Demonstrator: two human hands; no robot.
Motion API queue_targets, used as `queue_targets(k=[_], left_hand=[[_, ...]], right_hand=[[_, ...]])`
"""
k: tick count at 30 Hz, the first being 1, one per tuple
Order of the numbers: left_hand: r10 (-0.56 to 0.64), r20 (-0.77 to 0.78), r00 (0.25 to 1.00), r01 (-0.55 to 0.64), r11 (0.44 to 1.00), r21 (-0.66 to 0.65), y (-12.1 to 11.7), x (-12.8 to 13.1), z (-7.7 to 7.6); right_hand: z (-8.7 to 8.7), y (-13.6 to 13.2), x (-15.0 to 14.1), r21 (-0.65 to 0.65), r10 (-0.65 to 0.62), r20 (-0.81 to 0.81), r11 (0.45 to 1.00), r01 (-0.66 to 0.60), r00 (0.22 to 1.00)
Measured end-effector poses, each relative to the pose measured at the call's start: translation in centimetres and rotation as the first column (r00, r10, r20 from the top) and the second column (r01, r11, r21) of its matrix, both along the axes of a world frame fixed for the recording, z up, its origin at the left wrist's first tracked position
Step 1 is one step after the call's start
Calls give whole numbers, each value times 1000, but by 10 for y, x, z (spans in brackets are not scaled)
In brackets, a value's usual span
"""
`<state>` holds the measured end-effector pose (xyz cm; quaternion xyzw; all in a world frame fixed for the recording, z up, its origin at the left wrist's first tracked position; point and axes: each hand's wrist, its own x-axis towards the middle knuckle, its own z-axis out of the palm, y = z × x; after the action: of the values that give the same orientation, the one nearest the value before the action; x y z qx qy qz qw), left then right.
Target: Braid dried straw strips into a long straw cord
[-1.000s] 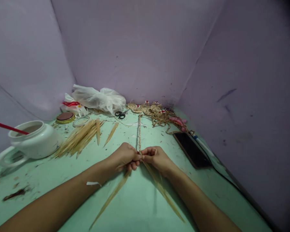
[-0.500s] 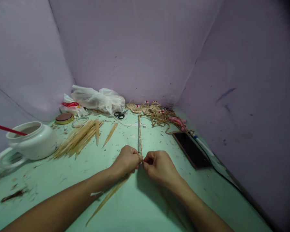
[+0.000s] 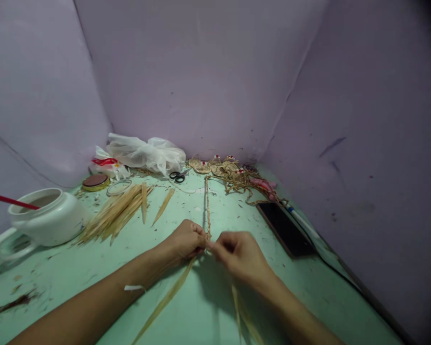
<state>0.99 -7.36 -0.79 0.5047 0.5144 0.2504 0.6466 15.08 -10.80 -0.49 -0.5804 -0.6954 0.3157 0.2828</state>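
Note:
A thin braided cord (image 3: 208, 206) of straw-coloured fibre runs from the back of the table straight toward me. Its near end is pinched between the closed fingers of my left hand (image 3: 189, 240). Close against it, my right hand (image 3: 239, 251) is also closed, thumb and forefinger pinching at the same end of the braid. One loose flat fibre strip (image 3: 165, 302) trails from under my left hand toward the front edge. More pale strips (image 3: 242, 314) hang below my right hand. The fingertips hide the exact crossing of the strands.
At left lie a bundle of dry fibre strips (image 3: 115, 213) and a white pot (image 3: 48, 218) holding a red stick. Behind are a plastic bag (image 3: 147, 153), scissors (image 3: 177, 177) and coiled woven pieces (image 3: 222, 167). A phone (image 3: 287, 230) with a cable lies right.
Both hands stay at the braid's end; my right hand has tilted, its fingertips shifting slightly left against my left hand. Loose strips below my right hand show more plainly. The view has tipped slightly upward.

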Motion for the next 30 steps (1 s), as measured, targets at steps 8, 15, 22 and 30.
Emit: queue_targets(k=[8,15,22,30], left_hand=[[-83,3,997,83,993,88,0,-5,-1],[-179,-204,962,236,924,301,5,-7,-8],[-52,-623,780,307,900,309,-5,-7,10],[207,-807,553,415,771,482,-41,9,8]], right_hand=[[-2,14,0,-571,-224,-633,782,-252,741],[-5,15,-7,-553,-277,-483,832,-44,831],[-13,17,-11,-464,-278,-440,885,49,854],[-30,15,-17,-325,-232,-607,945,28,760]])
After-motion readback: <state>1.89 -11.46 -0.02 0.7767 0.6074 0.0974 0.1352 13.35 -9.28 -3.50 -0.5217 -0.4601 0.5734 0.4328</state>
